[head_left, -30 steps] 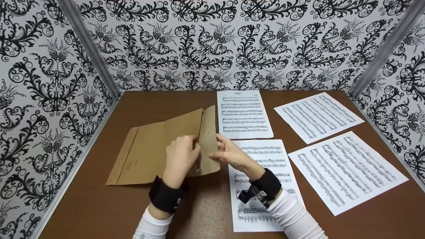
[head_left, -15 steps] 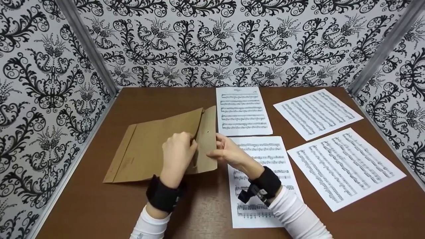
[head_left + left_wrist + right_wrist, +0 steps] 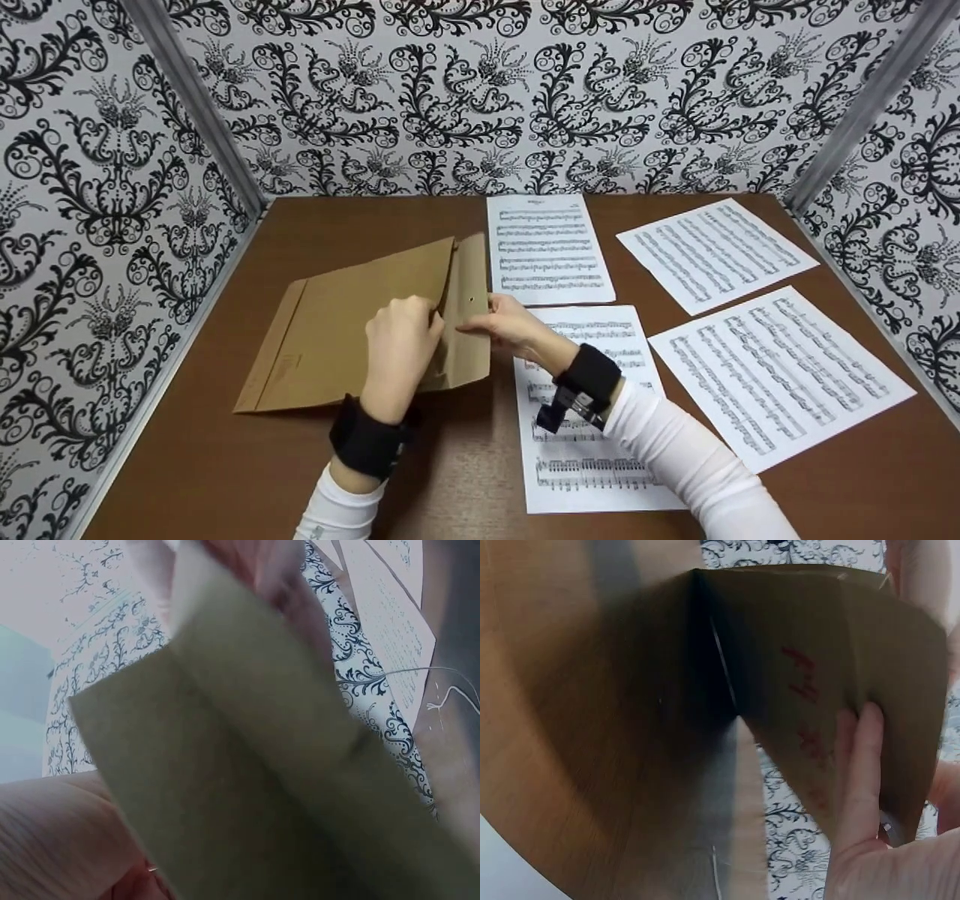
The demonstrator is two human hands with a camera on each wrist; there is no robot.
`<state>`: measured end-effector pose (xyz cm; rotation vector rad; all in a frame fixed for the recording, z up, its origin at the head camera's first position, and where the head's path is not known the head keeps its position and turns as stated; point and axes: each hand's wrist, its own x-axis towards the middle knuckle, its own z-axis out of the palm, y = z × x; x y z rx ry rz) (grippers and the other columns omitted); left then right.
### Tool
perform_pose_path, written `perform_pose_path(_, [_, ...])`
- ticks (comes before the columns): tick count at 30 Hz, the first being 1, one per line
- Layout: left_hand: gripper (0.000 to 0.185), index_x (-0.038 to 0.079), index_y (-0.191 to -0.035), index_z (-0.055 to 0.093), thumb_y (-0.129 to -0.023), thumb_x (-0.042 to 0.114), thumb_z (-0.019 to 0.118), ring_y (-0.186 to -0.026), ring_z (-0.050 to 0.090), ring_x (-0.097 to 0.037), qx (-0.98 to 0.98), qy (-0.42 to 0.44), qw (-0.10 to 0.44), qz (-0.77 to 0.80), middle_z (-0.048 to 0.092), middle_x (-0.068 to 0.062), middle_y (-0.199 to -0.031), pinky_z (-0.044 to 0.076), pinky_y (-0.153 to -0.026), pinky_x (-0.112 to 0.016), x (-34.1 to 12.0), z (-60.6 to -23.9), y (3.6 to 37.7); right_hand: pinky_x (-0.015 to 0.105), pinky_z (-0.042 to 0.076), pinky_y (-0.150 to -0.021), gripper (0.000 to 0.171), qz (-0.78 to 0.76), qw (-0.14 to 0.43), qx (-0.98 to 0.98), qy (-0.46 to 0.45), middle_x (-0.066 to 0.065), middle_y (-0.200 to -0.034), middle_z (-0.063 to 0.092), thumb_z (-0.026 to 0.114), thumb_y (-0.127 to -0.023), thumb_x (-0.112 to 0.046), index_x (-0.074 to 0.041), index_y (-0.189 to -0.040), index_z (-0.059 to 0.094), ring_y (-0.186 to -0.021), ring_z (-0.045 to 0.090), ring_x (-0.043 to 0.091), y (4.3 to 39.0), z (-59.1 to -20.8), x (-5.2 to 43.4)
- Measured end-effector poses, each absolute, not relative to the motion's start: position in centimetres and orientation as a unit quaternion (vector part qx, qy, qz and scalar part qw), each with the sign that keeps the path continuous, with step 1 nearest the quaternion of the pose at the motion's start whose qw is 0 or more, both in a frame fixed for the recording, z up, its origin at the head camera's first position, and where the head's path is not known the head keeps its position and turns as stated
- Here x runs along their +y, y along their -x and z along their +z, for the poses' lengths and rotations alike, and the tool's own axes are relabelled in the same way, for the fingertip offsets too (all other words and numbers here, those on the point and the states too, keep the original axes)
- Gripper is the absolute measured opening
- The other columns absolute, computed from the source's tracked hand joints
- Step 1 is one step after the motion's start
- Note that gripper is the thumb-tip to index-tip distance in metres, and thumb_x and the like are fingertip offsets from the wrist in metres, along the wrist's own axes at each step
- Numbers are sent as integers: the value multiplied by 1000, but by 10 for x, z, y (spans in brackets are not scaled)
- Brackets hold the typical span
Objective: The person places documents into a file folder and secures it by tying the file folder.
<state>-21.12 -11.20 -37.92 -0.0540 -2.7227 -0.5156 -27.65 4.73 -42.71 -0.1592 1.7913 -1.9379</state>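
A large brown paper envelope lies tilted at the left middle of the table, its right end raised. My left hand grips the front edge of its mouth with curled fingers. My right hand pinches the unfolded flap, thumb on the inner face and fingers behind. In the right wrist view, fingers lie along the envelope's back, near red handwriting. The left wrist view shows the envelope from close by, covering most of my left hand.
Music sheets lie on the brown table: one upright at the back, one under my right forearm, and two turned askew at the right. Patterned walls enclose the sides and back. A thin pale string shows in the left wrist view.
My right hand has shifted slightly up along the flap, and its thumb reaches further over the inner face. The right forearm has swung right. My left hand keeps its hold.
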Motion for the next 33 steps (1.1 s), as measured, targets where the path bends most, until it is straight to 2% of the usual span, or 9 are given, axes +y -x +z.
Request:
perform_pose_path(3, [39, 17, -59, 42, -89, 8, 66, -55, 52, -20, -965, 18, 191, -178, 49, 0, -60, 48, -51, -41, -114, -377, 211, 23, 61, -69, 28, -697, 227, 679, 38, -2, -83, 69, 67, -85, 6, 3, -112, 62, -70, 69, 9, 284, -429, 41])
perform_pose_path(5, [37, 16, -60, 46, -89, 8, 66, -55, 54, -21, -964, 19, 199, -174, 53, -1, -61, 49, -51, -42, -114, -377, 210, 24, 62, -70, 28, -690, 218, 690, 29, -1, -84, 69, 70, -84, 5, 3, -111, 63, -70, 69, 9, 288, -430, 38])
perform_pose_path(7, [36, 16, -61, 47, -90, 8, 66, -53, 51, -19, -964, 22, 203, -170, 52, 0, -60, 45, -49, -38, -115, -377, 210, 25, 62, -70, 29, -678, 209, 705, 27, -1, -85, 69, 72, -83, 2, 2, -110, 64, -70, 69, 10, 291, -429, 35])
perform_pose_path(12, [44, 19, -60, 37, -91, 8, 65, -53, 36, -15, -962, 30, 210, -169, 34, 5, -58, 30, -49, -31, -114, -377, 208, 27, 62, -72, 30, -651, 194, 733, 33, 0, -87, 68, 76, -80, -3, -1, -108, 65, -71, 69, 11, 296, -428, 31])
perform_pose_path(14, [44, 20, -60, 36, -91, 8, 65, -53, 33, -14, -962, 30, 215, -168, 31, 6, -58, 27, -49, -30, -114, -377, 207, 26, 61, -73, 29, -640, 189, 744, 38, 0, -87, 68, 77, -80, -5, -2, -107, 66, -72, 68, 11, 297, -428, 31])
perform_pose_path(18, [39, 17, -61, 44, -92, 7, 64, -52, 29, -13, -960, 33, 225, -166, 30, 5, -58, 23, -48, -28, -115, -376, 207, 24, 59, -72, 28, -621, 179, 762, 47, 1, -89, 68, 79, -81, -8, -1, -105, 67, -73, 67, 11, 299, -429, 32])
perform_pose_path(24, [33, 13, -63, 51, -92, 8, 63, -53, 27, -13, -955, 28, 248, -161, 30, 5, -58, 23, -47, -28, -117, -373, 206, 31, 62, -83, 40, -629, 179, 754, 60, 8, -102, 69, 78, -82, -4, 4, -118, 64, -86, 69, 16, 301, -437, 35])
perform_pose_path(27, [29, 11, -64, 55, -92, 8, 63, -54, 26, -14, -951, 27, 262, -161, 31, 4, -58, 23, -47, -29, -118, -371, 206, 34, 62, -86, 42, -625, 176, 758, 59, 10, -105, 68, 78, -81, -3, 5, -120, 63, -89, 69, 18, 300, -439, 35])
perform_pose_path(33, [16, 6, -80, 75, -92, 7, 63, -54, 22, -13, -941, 28, 298, -158, 33, 4, -56, 18, -47, -27, -120, -369, 203, 29, 60, -85, 42, -612, 166, 771, 56, 10, -105, 68, 81, -80, -5, 4, -117, 64, -89, 67, 18, 300, -439, 34])
